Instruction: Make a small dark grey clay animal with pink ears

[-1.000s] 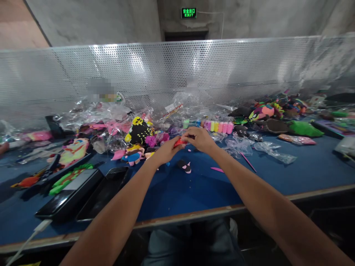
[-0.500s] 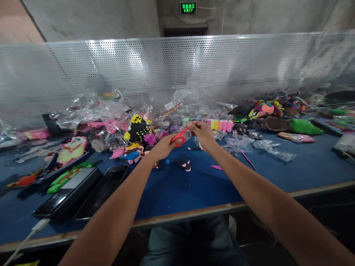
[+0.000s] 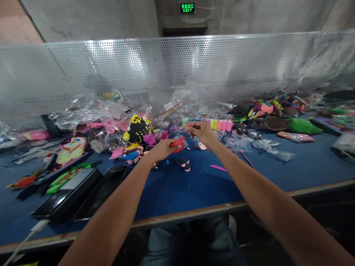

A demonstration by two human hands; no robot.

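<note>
Closed round a red lump of modelling clay [image 3: 177,144], my left hand [image 3: 165,147] is over the middle of the table; clear plastic seems to wrap part of the lump. To its right and a little higher, my right hand [image 3: 201,132] pinches a small bit of red clay [image 3: 189,127] between thumb and fingers. A gap separates the two red pieces. Below the hands a small black clay figure [image 3: 183,164] with pink parts lies on the blue tabletop [image 3: 177,195]. A tiny blue bit [image 3: 167,162] rests beside it.
A magenta modelling tool [image 3: 218,168] lies near my right forearm. Behind are a black-and-yellow clay figure [image 3: 138,129], a row of coloured clay packs [image 3: 222,125] and crumpled plastic bags. A black device [image 3: 65,194] with a white cable is at left. A perforated metal screen [image 3: 177,62] closes the back.
The red clay that joined both hands has parted. My left hand has moved slightly down and left, while the right keeps a small red bit.
</note>
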